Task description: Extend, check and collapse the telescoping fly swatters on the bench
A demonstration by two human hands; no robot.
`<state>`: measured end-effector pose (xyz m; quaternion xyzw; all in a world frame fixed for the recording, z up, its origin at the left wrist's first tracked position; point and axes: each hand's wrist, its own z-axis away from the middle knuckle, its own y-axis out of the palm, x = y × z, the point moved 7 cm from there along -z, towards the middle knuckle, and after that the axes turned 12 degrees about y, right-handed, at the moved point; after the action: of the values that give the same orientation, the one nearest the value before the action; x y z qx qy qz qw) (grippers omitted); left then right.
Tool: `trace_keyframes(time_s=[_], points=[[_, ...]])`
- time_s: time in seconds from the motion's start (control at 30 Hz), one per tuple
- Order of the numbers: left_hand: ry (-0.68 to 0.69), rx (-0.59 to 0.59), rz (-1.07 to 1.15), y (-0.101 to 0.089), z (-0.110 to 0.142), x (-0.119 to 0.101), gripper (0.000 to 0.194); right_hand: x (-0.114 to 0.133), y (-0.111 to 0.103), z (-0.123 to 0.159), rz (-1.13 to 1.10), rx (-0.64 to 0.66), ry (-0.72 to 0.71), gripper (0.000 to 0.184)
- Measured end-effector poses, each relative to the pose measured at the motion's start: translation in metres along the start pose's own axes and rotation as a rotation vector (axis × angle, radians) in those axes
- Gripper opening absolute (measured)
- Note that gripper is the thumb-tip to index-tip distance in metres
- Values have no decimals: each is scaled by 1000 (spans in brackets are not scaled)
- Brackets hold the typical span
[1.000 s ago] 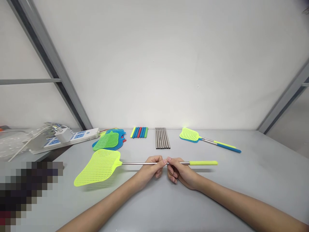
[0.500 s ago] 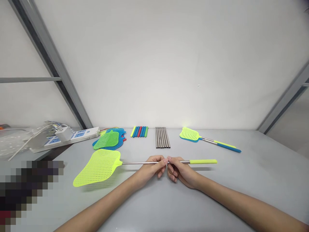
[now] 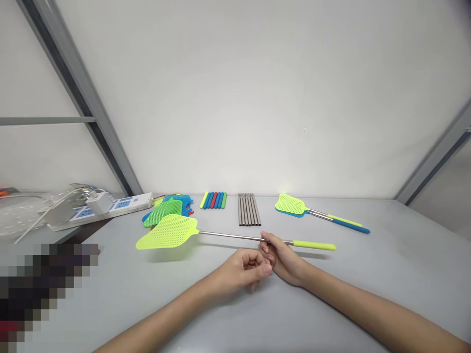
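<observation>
A yellow fly swatter [image 3: 231, 236] with a perforated head, an extended metal rod and a yellow grip is held above the table. My right hand [image 3: 283, 260] pinches its rod just left of the grip, between thumb and fingers. The head points left and sits near the stack of swatter heads. Below the rod is my left hand [image 3: 246, 269], off the swatter, with curled fingers and the thumb apart from them; nothing shows in it.
Several swatter heads [image 3: 164, 212] lie stacked at the back left, beside a power strip [image 3: 128, 203]. Several coloured grips [image 3: 213, 200] and metal rods [image 3: 249, 209] are lined up along the back. Two swatters [image 3: 290, 203], yellow over blue, lie at the back right on the grey table [image 3: 386, 274].
My left hand has let go of the rod and come down toward me. The swatter's head has swung up and to the right, while my right hand keeps its pinch.
</observation>
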<state>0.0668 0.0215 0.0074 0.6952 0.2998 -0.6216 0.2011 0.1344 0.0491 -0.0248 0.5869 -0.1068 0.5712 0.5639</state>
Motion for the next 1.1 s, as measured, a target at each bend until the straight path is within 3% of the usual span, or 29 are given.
trace_keyframes(time_s=[0.03,0.17,0.33,0.47,0.63,0.77,1.1], points=[[44,-7,-85,1,1,-6,27,0,0,0,1,2,-3,42],[369,-40,-758,-1,4,-41,13,-1,4,1,21,27,-16,45],[474,-147,-1111,-12,6,-48,20,2,5,2,32,33,-36,41],[485,-169,-1200,-12,6,-43,24,2,5,3,55,44,-51,43],[412,-80,-1177,-14,3,-30,31,1,9,4,107,73,-53,46],[350,-63,-1214,-20,2,-23,27,1,11,3,141,81,-59,45],[352,-20,-1381,-21,-2,-21,16,3,14,5,179,37,-59,40]])
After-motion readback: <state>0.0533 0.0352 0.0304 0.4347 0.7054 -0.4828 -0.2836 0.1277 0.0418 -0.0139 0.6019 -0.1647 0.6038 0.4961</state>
